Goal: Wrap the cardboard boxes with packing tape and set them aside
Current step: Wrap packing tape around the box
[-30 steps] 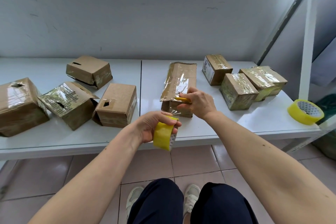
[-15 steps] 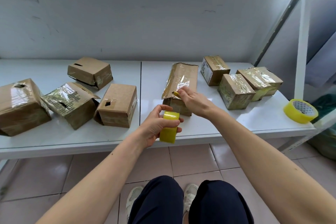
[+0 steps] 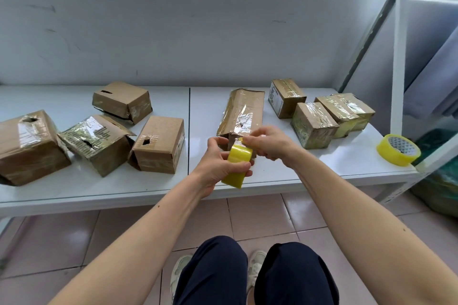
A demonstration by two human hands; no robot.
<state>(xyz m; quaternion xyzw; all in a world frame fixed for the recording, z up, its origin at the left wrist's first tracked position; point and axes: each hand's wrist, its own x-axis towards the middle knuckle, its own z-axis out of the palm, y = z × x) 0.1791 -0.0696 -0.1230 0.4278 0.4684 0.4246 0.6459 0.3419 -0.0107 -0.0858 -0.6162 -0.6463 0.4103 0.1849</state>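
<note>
A long cardboard box, partly covered with shiny tape, lies on the white table in front of me. My left hand grips a yellow tape roll just before the box's near end. My right hand is closed on a thin yellow tool, its tip at the top of the roll beside the box's near corner. A short strip of clear tape runs from the roll toward that corner.
Three taped boxes sit at the right, and several larger boxes with torn holes sit at the left. A spare yellow tape roll lies at the table's right edge by a white frame post.
My left hand raised the tape roll from below the table edge up to the box's near end. My right hand came off the box and met the roll.
</note>
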